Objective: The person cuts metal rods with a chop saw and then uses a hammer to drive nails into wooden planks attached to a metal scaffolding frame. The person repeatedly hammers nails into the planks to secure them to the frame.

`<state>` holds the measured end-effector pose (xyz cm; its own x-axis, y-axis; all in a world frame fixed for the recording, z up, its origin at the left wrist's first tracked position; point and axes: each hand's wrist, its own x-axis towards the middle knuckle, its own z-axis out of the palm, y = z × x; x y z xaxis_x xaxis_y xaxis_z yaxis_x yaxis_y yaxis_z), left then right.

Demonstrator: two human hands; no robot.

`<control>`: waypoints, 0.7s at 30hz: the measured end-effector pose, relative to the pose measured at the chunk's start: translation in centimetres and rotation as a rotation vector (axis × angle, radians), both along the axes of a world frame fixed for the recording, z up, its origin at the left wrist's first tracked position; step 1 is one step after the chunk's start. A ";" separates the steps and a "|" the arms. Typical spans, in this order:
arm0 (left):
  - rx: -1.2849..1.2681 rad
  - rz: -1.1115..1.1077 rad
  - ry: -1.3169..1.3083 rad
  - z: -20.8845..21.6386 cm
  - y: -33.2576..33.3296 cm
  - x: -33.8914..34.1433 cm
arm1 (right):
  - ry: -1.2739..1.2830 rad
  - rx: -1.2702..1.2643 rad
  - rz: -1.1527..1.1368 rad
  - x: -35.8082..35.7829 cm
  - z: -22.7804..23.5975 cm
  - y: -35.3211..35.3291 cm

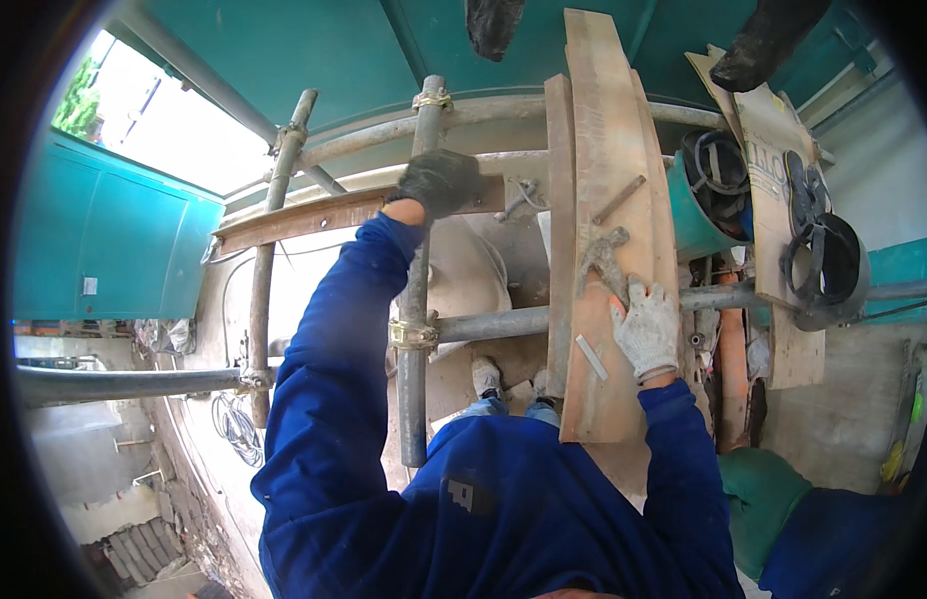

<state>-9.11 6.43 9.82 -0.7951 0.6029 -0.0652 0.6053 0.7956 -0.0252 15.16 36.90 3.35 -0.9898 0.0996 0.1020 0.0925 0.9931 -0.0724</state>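
Observation:
My left hand (pixel 439 185), in a black glove, is at the upright scaffold pipe (pixel 416 290), in front of a rusty steel bar (pixel 324 216). Motion blur smears its fingers, so I cannot tell if they grip anything. In a whitish work glove, my right hand (pixel 645 331) lies on the wooden planks (pixel 608 110) with its fingers stretched forward. Just beyond its fingertips rests a dirt-caked grey metal piece (pixel 605 258), shaped like a hammer head. Farther up the plank is a short rod (pixel 620 200). A small pale strip (pixel 590 357) lies beside the hand.
Horizontal scaffold pipes (pixel 493 324) run under the planks, joined by couplers (pixel 414 334). To the right stand a teal bucket (pixel 691 215) and cardboard (pixel 763 130) with a dark helmet (pixel 833 265). A person in green and navy (pixel 773 499) is at lower right. Coiled cable (pixel 236 429) lies left.

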 end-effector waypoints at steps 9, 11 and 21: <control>0.567 0.130 -0.323 -2.3 -1.8 0.1 | 0.018 0.066 0.019 -0.2 0.0 -0.2; 0.586 0.126 -0.202 -2.7 -1.5 0.6 | -0.001 0.055 0.002 -0.2 0.1 -0.2; 0.725 0.178 -0.266 -3.8 -1.4 1.5 | 0.027 0.099 0.016 0.0 -0.2 -0.2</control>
<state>-7.62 5.01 5.98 -0.8964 0.4333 0.0940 0.3807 0.6436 0.6640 15.15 36.72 3.17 -0.9880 0.0716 0.1371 0.0756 0.9969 0.0238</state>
